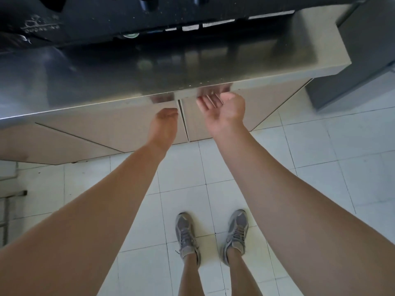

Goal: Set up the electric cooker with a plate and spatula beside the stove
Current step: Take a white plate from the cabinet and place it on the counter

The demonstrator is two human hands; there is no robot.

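No electric cooker, plate or spatula is in view. A black glass stove top (70, 20) lies at the back left of the counter. My left hand (165, 118) reaches to the top of the left cabinet door (111, 133), beside the seam between the doors. Its fingers are turned away, so I cannot see whether they grip anything. My right hand (222, 108) is palm up with fingers spread. Its fingertips sit just under the counter lip above the right cabinet door (263, 103), and it holds nothing.
A shiny grey counter (128, 77) runs across the top, its right end at a dark grey appliance (363, 60). Below are beige cabinet doors and a white tiled floor (320, 150). My feet in grey sneakers (186, 233) stand close to the cabinets. A metal rack (8, 201) is at the left edge.
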